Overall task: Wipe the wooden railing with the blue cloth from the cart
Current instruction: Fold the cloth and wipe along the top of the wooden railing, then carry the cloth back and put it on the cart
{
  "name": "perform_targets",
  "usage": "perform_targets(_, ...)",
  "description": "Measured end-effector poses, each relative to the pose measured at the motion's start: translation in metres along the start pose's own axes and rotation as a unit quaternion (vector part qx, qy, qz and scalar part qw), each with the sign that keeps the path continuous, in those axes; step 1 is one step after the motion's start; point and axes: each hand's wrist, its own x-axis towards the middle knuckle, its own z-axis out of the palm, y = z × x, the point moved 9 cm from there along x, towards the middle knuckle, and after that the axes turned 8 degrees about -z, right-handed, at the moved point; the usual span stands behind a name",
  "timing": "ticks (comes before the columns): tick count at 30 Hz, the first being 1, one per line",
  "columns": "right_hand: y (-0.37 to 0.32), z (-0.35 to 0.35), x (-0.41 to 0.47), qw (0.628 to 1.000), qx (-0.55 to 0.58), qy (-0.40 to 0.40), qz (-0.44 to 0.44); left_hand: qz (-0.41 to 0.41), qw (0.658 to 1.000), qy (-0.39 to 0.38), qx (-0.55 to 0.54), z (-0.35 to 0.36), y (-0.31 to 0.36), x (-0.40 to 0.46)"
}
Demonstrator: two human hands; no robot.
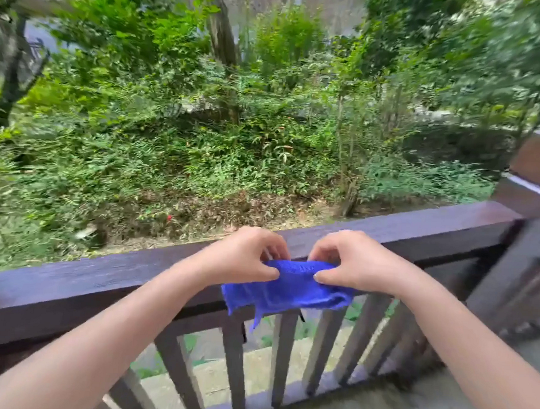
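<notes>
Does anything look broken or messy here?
Nothing looks broken. The left hand and right hand pinch the blue cloth at the wooden railing; its lower edge hangs ragged. The railing's top looks dark and intact.

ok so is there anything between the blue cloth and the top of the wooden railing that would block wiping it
Nothing visible does. The blue cloth is pinched between the left hand and the right hand, directly in front of the wooden railing. The rail's top looks bare along its whole visible length.
</notes>
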Motion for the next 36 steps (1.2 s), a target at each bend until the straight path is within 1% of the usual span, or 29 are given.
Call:
perform_targets(6, 0.121, -0.074, -0.124, 0.991, -0.043, 0.043, 0.119, 0.108, 0.993, -0.054, 0.009, 0.087, 0.153, 0.08)
perform_targets(10, 0.192, -0.111, -0.207, 0.976, -0.038, 0.075, 0.202, 0.171, 0.982, -0.085, -0.004, 0.146, 0.245, 0.119)
perform_targets(14, 0.248, -0.141, -0.279, 0.957, -0.037, 0.101, 0.271, 0.233, 0.964, -0.131, 0.011, 0.198, 0.327, 0.154)
perform_targets(18, 0.297, -0.172, -0.34, 0.933, -0.061, 0.138, 0.327, 0.297, 0.941, -0.158, 0.027, 0.238, 0.405, 0.188)
perform_targets(24, 0.372, -0.212, -0.411, 0.897, -0.072, 0.175, 0.399, 0.388, 0.902, -0.187, 0.034, 0.293, 0.505, 0.24)
perform_targets(27, 0.415, -0.234, -0.435, 0.879, -0.08, 0.178, 0.436, 0.429, 0.879, -0.203, 0.038, 0.32, 0.551, 0.273)
perform_targets(30, 0.455, -0.263, -0.46, 0.85, -0.068, 0.201, 0.483, 0.446, 0.863, -0.234, 0.032, 0.339, 0.597, 0.313)
perform_targets(36, 0.526, -0.316, -0.508, 0.803, -0.075, 0.228, 0.546, 0.483, 0.831, -0.275, 0.023, 0.38, 0.692, 0.378)
